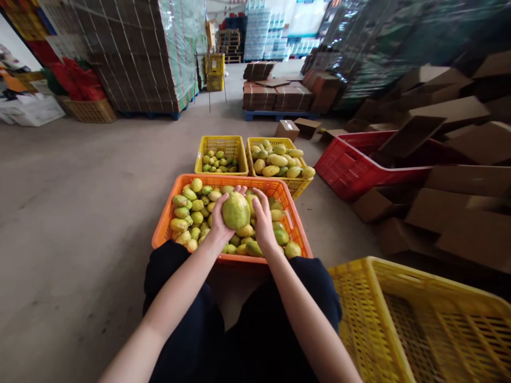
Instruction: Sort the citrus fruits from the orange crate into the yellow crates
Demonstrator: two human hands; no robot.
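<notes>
A large green-yellow fruit (236,210) rests in my left hand (221,218), whose fingers wrap its left side and underside. Close to its right is my right hand (262,218), fingers spread and slightly curved, with a yellowish fruit (251,202) showing between the hands; whether the right hand touches either fruit is unclear. Both hands are above an orange crate (301,229) full of green and yellow fruit. Behind it stand a yellow crate (222,139) with small fruit at the left and another yellow crate (297,187) heaped with larger fruit at the right.
An open yellow crate (371,298) stands at the lower right. Farther back is a red crate (343,167) beside piled cardboard boxes (471,213). Flattened cardboard (293,97) lies stacked on a blue pallet (259,115). Tall wrapped stacks stand on both sides.
</notes>
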